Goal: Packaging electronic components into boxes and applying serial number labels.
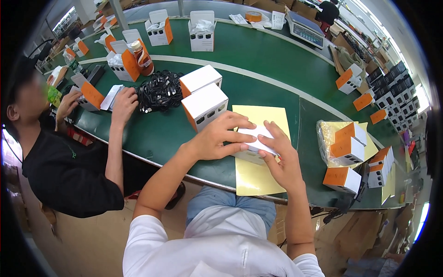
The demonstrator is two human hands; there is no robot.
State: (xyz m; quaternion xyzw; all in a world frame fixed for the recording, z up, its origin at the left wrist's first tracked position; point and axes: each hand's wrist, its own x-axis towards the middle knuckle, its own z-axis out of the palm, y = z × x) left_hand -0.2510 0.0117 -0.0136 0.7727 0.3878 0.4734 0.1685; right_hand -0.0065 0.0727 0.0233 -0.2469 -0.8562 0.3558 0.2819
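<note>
A small white box [255, 142] stands on a yellow sheet [260, 177] at the green table's near edge. My left hand [218, 137] holds it from the left, its fingers reaching over the top and the thumb near the front edge. From the right, my right hand [282, 159] grips the same box, fingertips on the lid. The hands cover much of the box's sides. Just beyond my left hand are two white and orange boxes, a nearer one [207, 105] and a farther one [201, 76].
A heap of black cables [160, 90] lies left of the boxes. At the left, a co-worker's hands [123, 105] are beside an open box [89, 95]. More cartons [349, 150] and a plastic bag [324, 138] are on the right. A scale [304, 28] stands at the back.
</note>
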